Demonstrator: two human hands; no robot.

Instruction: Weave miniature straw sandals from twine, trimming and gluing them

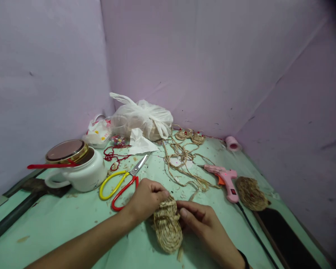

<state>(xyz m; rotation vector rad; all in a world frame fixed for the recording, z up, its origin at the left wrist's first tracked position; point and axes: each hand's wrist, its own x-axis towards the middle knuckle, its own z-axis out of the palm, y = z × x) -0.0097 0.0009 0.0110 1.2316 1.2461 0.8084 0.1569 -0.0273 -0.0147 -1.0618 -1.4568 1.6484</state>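
A small woven jute sandal (167,229) lies on the green table (72,220) in front of me. My left hand (145,200) curls over its upper end, fingers closed on the jute straps. My right hand (204,222) pinches the sandal's right side near the straps with fingers pressed together. Loose jute twine (184,164) trails away behind the sandal toward the back of the table.
Scissors with yellow and red handles (123,183) lie left of my hands. A white pot with a gold lid (78,168) stands at left. A pink glue gun (225,179) and a jute bundle (250,194) lie at right. A white plastic bag (142,117) sits at the back.
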